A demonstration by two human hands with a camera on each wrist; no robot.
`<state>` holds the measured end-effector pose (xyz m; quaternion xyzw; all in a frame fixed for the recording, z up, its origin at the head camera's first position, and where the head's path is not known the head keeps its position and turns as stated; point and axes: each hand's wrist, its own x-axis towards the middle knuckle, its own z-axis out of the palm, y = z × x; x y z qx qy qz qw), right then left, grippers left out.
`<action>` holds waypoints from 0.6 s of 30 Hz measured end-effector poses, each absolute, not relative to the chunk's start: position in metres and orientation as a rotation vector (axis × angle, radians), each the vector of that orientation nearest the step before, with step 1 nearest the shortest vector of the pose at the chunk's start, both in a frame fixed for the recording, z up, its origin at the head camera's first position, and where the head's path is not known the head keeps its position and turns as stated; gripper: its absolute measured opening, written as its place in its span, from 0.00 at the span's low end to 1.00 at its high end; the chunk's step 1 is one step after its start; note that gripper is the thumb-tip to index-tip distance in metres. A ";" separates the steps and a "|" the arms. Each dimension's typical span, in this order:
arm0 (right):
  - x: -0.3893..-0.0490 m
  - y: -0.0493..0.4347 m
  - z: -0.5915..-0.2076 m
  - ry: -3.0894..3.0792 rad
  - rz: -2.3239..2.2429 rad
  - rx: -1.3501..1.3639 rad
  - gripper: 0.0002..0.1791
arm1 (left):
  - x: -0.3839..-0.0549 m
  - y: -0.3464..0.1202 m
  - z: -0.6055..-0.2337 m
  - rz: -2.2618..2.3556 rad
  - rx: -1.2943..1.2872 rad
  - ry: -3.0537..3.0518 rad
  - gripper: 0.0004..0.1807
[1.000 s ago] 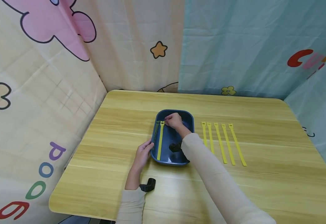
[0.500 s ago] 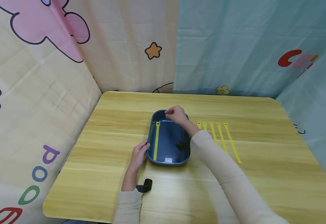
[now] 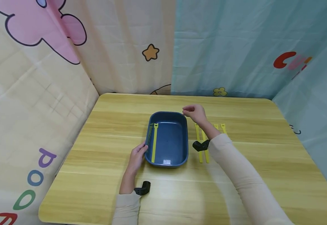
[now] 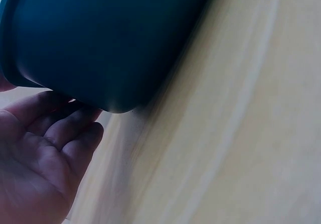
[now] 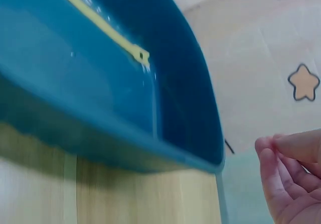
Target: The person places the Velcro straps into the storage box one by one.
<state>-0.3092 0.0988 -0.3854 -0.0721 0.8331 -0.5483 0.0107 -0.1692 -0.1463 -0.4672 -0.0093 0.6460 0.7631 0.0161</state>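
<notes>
A dark blue plastic bin point(image 3: 170, 147) stands on the table, with one yellow cable tie point(image 3: 154, 143) lying lengthwise along its left side. My left hand point(image 3: 136, 157) holds the bin's left wall near the front, thumb at the rim and fingers against the outside. Just off the bin's far right corner hovers my right hand point(image 3: 195, 114), holding nothing; in the right wrist view its thumb and fingertips meet loosely. Right of the bin, more yellow cable ties point(image 3: 197, 134) lie in a row, partly hidden under my right wrist and forearm.
The wood-grain table point(image 3: 96, 175) extends around the bin on all sides. Patterned curtains point(image 3: 222, 47) hang along its far edge and left side. A black wrist camera point(image 3: 143, 188) sits on the left wrist, another point(image 3: 201, 146) on the right.
My right hand has risen out of the bin and moved right, past its far right corner. The cable tie stays in the bin. My left hand keeps its hold; the view has shifted slightly.
</notes>
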 end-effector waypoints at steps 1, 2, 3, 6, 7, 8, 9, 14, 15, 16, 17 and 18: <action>-0.310 0.102 -0.387 2.608 -1.730 -0.209 0.12 | -0.169 -0.147 -0.467 2.373 -0.030 2.004 0.22; -0.310 0.105 -0.388 2.612 -1.745 -0.196 0.12 | -0.169 -0.147 -0.467 2.372 -0.026 2.004 0.22; -0.310 0.108 -0.390 2.632 -1.743 -0.185 0.11 | -0.169 -0.147 -0.468 2.372 -0.027 2.002 0.22; -0.312 0.114 -0.394 2.668 -1.729 -0.172 0.11 | -0.169 -0.148 -0.468 2.372 -0.022 2.006 0.22; -0.312 0.116 -0.394 2.677 -1.720 -0.170 0.11 | -0.169 -0.148 -0.468 2.368 -0.024 2.011 0.22; -0.312 0.118 -0.395 2.689 -1.712 -0.166 0.11 | -0.169 -0.148 -0.469 2.367 -0.025 2.012 0.22; -0.312 0.119 -0.396 2.704 -1.699 -0.162 0.10 | -0.169 -0.148 -0.469 2.363 -0.029 2.014 0.22; -0.313 0.128 -0.401 2.787 -1.599 -0.149 0.10 | -0.169 -0.147 -0.469 2.358 -0.039 2.023 0.22; -0.314 0.130 -0.403 2.804 -1.571 -0.143 0.10 | -0.169 -0.147 -0.469 2.358 -0.039 2.028 0.22; -0.314 0.132 -0.405 2.817 -1.548 -0.137 0.10 | -0.169 -0.147 -0.469 2.362 -0.035 2.030 0.22; -0.315 0.134 -0.407 2.829 -1.526 -0.128 0.10 | -0.169 -0.147 -0.469 2.364 -0.034 2.032 0.22; -0.315 0.137 -0.409 2.842 -1.502 -0.117 0.10 | -0.169 -0.147 -0.468 2.366 -0.031 2.032 0.22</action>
